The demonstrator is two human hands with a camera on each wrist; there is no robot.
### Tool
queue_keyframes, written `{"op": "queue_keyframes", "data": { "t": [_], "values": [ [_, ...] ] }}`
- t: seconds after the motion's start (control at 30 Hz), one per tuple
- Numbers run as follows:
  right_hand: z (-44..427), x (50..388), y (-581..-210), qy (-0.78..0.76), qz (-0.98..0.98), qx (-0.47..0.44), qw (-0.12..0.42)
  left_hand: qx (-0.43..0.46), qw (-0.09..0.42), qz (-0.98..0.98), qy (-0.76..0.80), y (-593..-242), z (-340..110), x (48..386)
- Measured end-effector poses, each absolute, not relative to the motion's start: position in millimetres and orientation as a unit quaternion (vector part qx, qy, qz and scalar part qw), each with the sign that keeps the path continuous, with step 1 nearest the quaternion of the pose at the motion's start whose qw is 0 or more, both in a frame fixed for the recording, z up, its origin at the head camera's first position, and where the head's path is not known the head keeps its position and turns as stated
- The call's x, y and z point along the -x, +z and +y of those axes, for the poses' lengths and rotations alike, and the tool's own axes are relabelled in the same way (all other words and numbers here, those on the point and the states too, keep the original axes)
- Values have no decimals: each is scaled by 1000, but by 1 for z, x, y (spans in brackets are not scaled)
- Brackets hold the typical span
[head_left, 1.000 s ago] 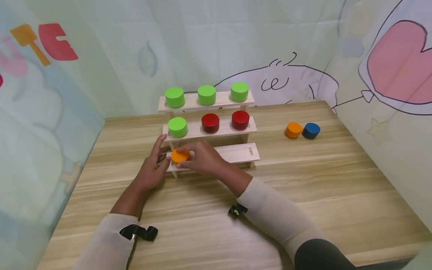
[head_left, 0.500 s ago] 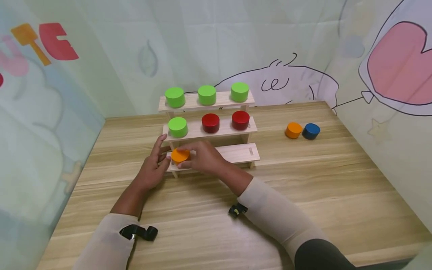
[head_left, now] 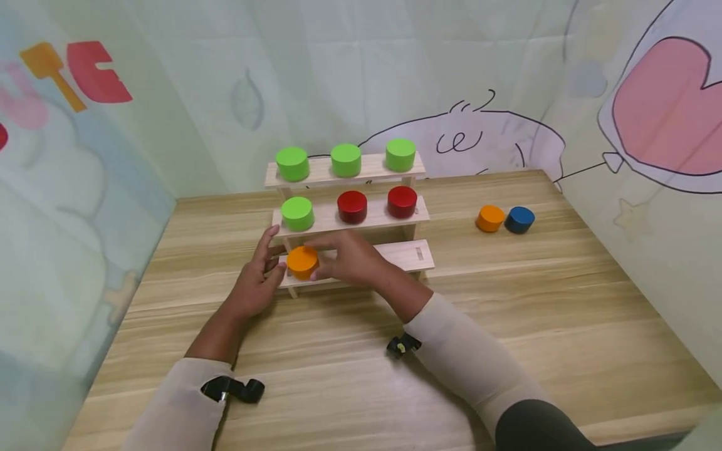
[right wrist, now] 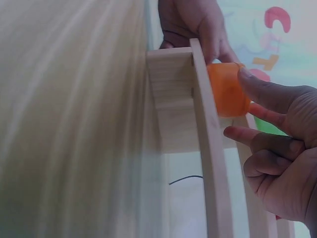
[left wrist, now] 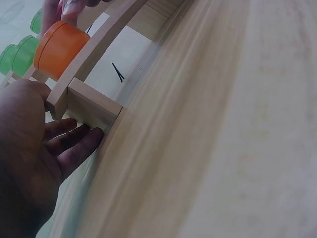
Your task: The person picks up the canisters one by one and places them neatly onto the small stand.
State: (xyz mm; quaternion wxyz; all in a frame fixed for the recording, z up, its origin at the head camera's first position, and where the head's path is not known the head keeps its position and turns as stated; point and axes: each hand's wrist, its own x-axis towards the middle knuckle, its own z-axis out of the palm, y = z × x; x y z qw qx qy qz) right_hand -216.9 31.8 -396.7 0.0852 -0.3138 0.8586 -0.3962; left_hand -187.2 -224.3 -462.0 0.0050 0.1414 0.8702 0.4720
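A three-tier wooden stand stands on the table. On the left end of its lowest shelf sits an orange disc block. My right hand is just right of this block, its thumb and index finger spread at the block's right edge; from the right wrist view, the thumb tip overlaps the block's edge. With the thumb at the shelf's end and several fingers curled below by the leg, my left hand holds the stand's left end. The fingers' exact contact is partly hidden.
Green blocks line the top shelf. The middle shelf bears one green block and two red blocks. Right of the stand, a loose orange block and a blue block lie on the table. A printed curtain hangs behind.
My right hand has loosened and slid slightly right, uncovering more of the orange block, which stays in place. The left hand has not moved.
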Motion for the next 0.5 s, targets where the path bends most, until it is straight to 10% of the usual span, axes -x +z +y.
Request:
{"op": "queue_keyframes", "data": {
  "t": [0.5],
  "values": [
    [71,214,-380,-366,875,301,99,-134,5,873,468,-462,-225,186]
  ]
}}
